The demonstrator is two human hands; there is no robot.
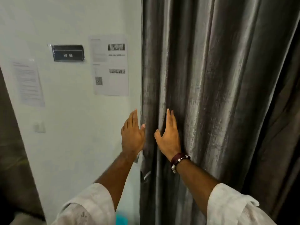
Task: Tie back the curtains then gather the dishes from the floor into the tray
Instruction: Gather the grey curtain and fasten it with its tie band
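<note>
A grey, shiny curtain [211, 95] hangs in deep folds over the right half of the view. My left hand [132, 135] is at the curtain's left edge beside the white wall, fingers straight, thumb touching the fabric. My right hand [168, 135], with a dark bracelet at the wrist, lies flat against a fold just right of that edge, fingers straight. No tie-back, dishes or tray are in sight.
The white wall [73, 143] on the left carries a black sign reading WS 08 [68, 53], two printed sheets [110, 67] and a light switch [39, 127]. Another dark curtain edge [9, 127] shows at the far left.
</note>
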